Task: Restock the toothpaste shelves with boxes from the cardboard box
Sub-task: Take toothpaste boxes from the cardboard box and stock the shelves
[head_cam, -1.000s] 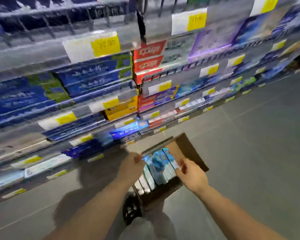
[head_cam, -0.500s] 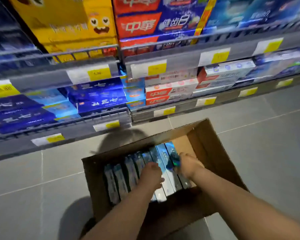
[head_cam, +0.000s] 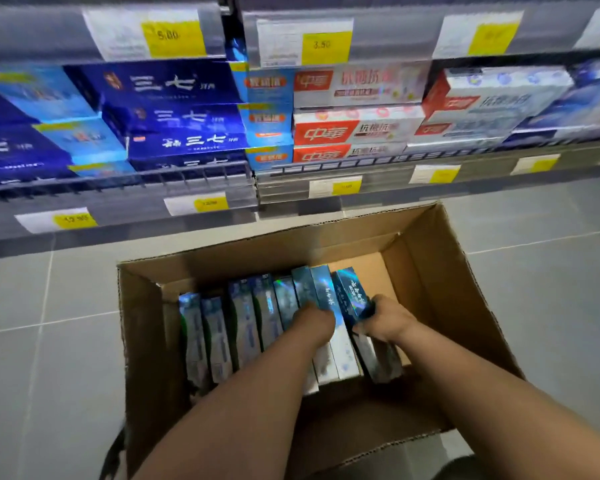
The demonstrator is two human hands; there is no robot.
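Observation:
An open cardboard box [head_cam: 440, 271] stands on the floor below the shelves. Inside it, several shiny blue toothpaste boxes [head_cam: 243, 327] stand on edge in a row. My left hand [head_cam: 314, 322] is down among the middle boxes, its fingers closed around the tall one [head_cam: 314, 287]. My right hand [head_cam: 387, 320] grips the rightmost box [head_cam: 350, 296], which is tilted and raised above the row. The lowest toothpaste shelf [head_cam: 194, 174] holds dark blue and red-and-white cartons.
Grey floor tiles [head_cam: 49, 323] surround the box. Shelf rails with yellow price tags [head_cam: 208, 204] jut out just beyond the box's far edge. The right part of the box's bottom [head_cam: 368, 271] is bare cardboard. A dark shoe [head_cam: 113, 455] shows at the box's near-left corner.
My view has dropped closer to the box. Both hands have closed on boxes, and the right one has lifted and tilted its box above the row.

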